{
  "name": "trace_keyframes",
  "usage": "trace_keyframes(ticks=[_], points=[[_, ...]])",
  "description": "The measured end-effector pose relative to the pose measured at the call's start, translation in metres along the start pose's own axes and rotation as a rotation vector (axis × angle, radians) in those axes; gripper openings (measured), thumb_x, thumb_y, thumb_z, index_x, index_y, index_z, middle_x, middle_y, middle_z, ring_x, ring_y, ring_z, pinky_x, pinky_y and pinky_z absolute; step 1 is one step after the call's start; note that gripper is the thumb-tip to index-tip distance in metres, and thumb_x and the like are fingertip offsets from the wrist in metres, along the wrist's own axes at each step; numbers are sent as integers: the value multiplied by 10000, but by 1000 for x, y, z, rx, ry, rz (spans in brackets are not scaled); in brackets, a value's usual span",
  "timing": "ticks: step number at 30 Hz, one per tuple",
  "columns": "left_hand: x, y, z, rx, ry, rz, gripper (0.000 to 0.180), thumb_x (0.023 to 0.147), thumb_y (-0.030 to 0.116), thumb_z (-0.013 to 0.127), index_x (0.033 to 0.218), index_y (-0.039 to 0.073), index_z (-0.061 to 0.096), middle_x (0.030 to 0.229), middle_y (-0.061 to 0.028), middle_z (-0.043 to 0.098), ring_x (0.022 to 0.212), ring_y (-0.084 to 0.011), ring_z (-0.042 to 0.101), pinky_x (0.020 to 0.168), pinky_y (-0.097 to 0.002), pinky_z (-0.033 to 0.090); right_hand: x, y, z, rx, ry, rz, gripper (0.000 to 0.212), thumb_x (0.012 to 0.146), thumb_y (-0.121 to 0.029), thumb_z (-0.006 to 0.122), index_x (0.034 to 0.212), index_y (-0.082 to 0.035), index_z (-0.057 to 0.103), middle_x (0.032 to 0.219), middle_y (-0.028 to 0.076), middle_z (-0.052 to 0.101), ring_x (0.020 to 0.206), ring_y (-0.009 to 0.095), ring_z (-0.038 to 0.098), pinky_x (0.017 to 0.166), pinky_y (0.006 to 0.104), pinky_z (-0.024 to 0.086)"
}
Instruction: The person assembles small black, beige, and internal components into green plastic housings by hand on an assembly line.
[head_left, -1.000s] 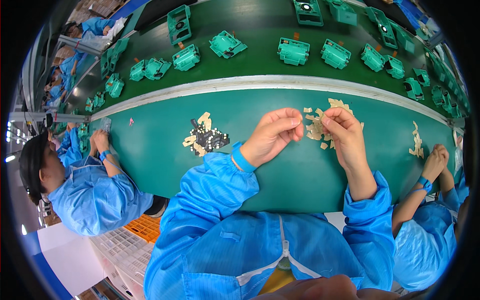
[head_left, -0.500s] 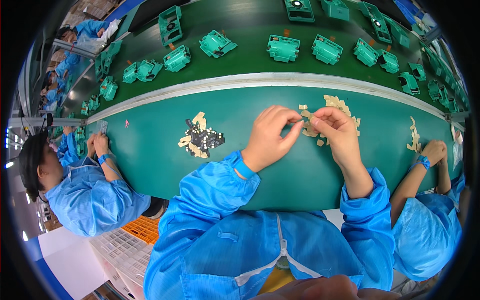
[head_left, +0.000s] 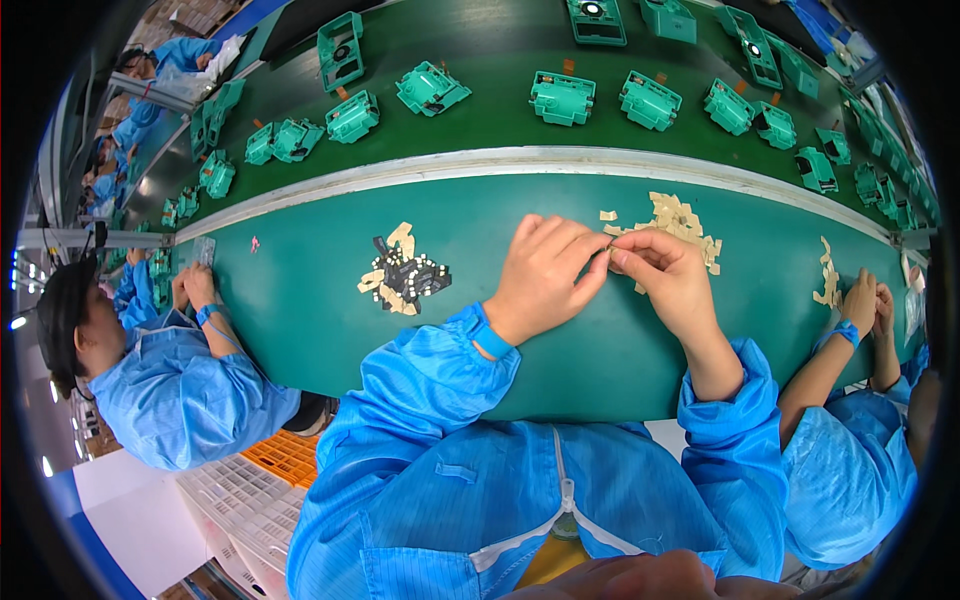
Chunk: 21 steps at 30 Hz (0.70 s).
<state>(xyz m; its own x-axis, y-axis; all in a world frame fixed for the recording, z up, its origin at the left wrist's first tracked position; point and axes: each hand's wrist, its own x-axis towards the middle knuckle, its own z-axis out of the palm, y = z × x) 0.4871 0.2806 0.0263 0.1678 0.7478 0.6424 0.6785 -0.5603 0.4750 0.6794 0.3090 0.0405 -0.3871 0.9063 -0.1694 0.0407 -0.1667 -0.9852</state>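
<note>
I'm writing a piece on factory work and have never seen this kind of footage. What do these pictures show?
There's no machine: these are a person's bare hands. A fisheye camera on their head looks down, so straight edges bend toward the rim. On the green table, black parts mixed with beige pieces lie to the left; a beige pile lies beyond the right hand. Past a pale rail are green cases. The right hand pinches a tiny item, too small to identify, beside the fingertips of the left hand; whether the left grips it too is unclear.
</note>
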Motion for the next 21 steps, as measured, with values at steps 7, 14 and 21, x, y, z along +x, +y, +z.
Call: trace_keyframes(ticks=[7, 14, 21], points=[[2, 3, 4, 46, 3, 51, 139, 771, 32, 759, 896, 68, 712, 800, -25, 660, 710, -204, 603, 687, -370, 400, -5, -5, 6, -490, 123, -351, 73, 896, -9, 703, 953, 32, 720, 862, 107, 693, 736, 185, 684, 664, 290, 551], [3, 6, 10, 17, 16, 26, 145, 758, 19, 750, 889, 67, 709, 790, -25, 654, 700, -208, 600, 679, -362, 405, -6, -1, 1, -517, 128, -382, 60, 897, -6, 689, 944, 30, 683, 854, 123, 674, 714, 210, 674, 643, 310, 545], [3, 5, 15, 20, 52, -52, 127, 763, 24, 743, 861, 77, 682, 786, -26, 659, 711, -210, 621, 689, -360, 418, -4, 6, -10, -340, 131, -282, 53, 905, -22, 666, 944, 11, 652, 838, 52, 662, 759, 123, 639, 672, 256, 512]])
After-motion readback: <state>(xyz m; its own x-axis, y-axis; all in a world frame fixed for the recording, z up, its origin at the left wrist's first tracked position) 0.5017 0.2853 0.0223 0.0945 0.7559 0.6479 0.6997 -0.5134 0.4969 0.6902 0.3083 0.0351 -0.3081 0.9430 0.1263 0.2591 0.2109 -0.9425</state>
